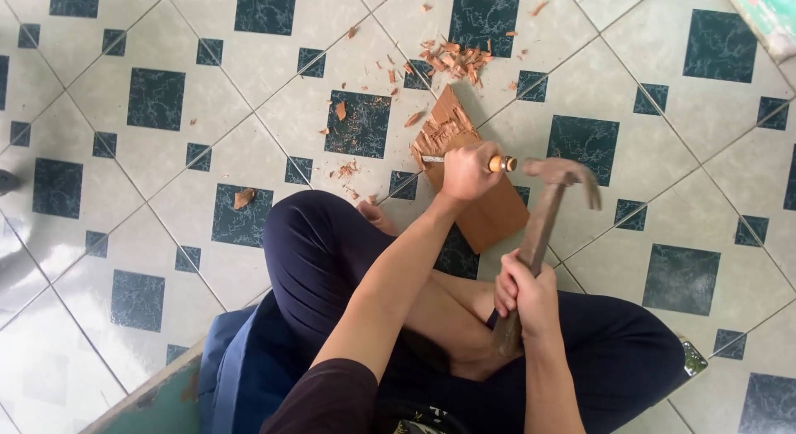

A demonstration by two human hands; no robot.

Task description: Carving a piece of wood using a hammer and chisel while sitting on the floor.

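A reddish-brown wooden board (491,214) lies on the tiled floor in front of my crossed legs, its far end rough and splintered. My left hand (467,172) grips a chisel (501,163) with a wooden handle, its metal blade laid against the board's carved end. My right hand (524,295) is wrapped around the handle of a claw hammer (562,174). The hammer head is blurred and sits just right of the chisel's handle end.
Several wood chips (454,59) lie scattered on the tiles beyond the board, with a lone chip (243,198) to the left. I sit on a blue cushion (236,368). A greenish panel edge (767,15) shows at the top right.
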